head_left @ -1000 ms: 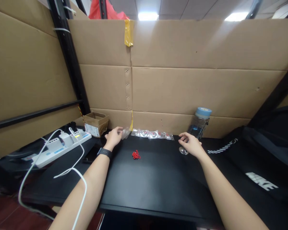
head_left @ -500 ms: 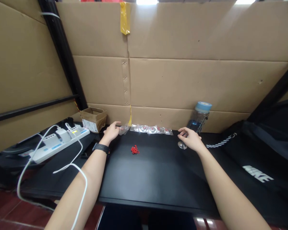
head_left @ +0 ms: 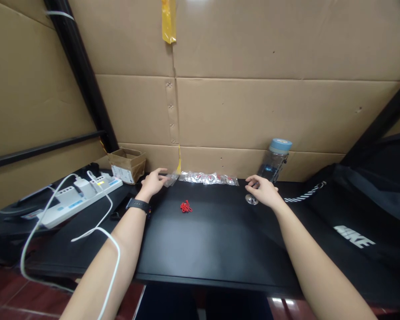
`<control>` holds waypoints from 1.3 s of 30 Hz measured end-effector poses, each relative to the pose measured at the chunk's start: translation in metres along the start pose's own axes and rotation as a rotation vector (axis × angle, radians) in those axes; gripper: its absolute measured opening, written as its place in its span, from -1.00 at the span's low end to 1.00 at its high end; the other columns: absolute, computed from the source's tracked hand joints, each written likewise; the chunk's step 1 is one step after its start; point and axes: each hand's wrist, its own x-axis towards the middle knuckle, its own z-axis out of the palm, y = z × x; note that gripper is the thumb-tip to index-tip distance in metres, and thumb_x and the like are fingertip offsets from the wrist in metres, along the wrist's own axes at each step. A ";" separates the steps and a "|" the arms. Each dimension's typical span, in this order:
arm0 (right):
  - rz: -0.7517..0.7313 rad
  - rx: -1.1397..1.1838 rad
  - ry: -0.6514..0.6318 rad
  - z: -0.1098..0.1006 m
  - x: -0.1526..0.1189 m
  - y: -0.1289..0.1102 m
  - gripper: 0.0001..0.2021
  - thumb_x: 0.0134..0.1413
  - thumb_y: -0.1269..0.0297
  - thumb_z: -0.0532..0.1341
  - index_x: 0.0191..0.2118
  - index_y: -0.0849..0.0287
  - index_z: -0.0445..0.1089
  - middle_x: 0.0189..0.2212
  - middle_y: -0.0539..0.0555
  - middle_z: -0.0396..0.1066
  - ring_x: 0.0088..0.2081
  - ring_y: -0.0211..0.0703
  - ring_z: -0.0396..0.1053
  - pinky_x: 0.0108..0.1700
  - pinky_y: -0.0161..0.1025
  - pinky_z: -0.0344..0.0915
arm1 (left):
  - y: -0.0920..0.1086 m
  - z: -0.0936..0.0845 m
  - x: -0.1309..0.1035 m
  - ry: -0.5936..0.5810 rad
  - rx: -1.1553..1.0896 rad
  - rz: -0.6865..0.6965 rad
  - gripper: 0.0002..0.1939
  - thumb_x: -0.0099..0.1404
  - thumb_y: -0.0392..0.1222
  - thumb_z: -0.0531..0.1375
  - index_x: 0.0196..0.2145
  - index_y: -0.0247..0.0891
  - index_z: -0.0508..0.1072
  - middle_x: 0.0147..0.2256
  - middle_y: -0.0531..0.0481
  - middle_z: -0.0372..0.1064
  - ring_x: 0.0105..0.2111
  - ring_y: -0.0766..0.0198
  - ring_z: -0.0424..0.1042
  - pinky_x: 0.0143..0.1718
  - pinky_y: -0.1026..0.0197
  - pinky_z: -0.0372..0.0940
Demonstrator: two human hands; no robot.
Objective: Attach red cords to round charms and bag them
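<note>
My left hand (head_left: 153, 182) rests at the back left of the black table, its index finger stretched out and its fingers apart. Beside its fingertips lies a clear plastic bag (head_left: 172, 178). My right hand (head_left: 262, 190) is on the right with fingers loosely curved and thumb apart, nothing visible between them. Just below its fingertips is a small clear round piece (head_left: 251, 200). A small heap of red cord (head_left: 186, 206) sits between the hands. Behind it, a row of shiny clear packets (head_left: 208, 178) with red bits inside runs along the cardboard wall.
A bottle with a blue lid (head_left: 277, 158) stands behind my right hand. To the right lies a black bag (head_left: 346, 209) with a striped strap. On the left are a small cardboard box (head_left: 128, 165) and a white power strip (head_left: 70, 206); its white cable (head_left: 116, 249) crosses my left forearm.
The view has tilted slightly, so everything sits a little further left in the picture. Both hands keep about the same places and poses; nothing is visibly picked up or let go.
</note>
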 end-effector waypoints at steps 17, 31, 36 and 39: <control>0.023 -0.015 -0.016 -0.002 -0.001 -0.002 -0.78 0.00 0.17 0.28 -0.17 -0.01 0.49 -0.23 -0.04 0.59 -0.22 -0.09 0.49 -0.22 -0.15 0.11 | 0.005 0.003 -0.003 0.164 0.050 -0.080 -0.77 0.31 -0.16 0.15 -0.07 -0.05 0.45 -0.11 -0.01 0.60 0.03 -0.03 0.49 0.04 -0.05 0.15; 0.002 -0.001 -0.005 -0.002 -0.002 -0.003 -0.77 -0.02 0.18 0.27 -0.20 0.03 0.52 -0.25 0.01 0.60 -0.24 -0.07 0.49 -0.23 -0.16 0.16 | 0.005 0.008 -0.005 0.270 0.000 -0.033 -0.84 0.20 -0.15 0.24 -0.23 -0.12 0.42 -0.26 0.04 0.60 -0.18 0.14 0.56 -0.11 0.16 0.27; 0.007 -0.002 -0.009 -0.003 -0.002 -0.004 -0.77 -0.02 0.17 0.27 -0.20 0.03 0.52 -0.24 0.01 0.59 -0.24 -0.07 0.49 -0.22 -0.15 0.16 | 0.002 0.008 -0.004 0.260 0.007 0.035 -0.95 0.24 -0.19 0.19 -0.30 -0.13 0.44 -0.25 0.01 0.60 -0.17 0.18 0.58 -0.11 0.23 0.31; 0.013 -0.012 -0.013 -0.002 -0.002 -0.002 -0.78 0.00 0.18 0.27 -0.19 0.01 0.52 -0.23 0.00 0.59 -0.23 -0.07 0.49 -0.20 -0.14 0.14 | 0.004 0.009 -0.003 0.247 0.017 0.031 -0.89 0.26 -0.23 0.16 -0.30 -0.14 0.50 -0.26 0.00 0.61 -0.14 0.17 0.58 -0.06 0.21 0.32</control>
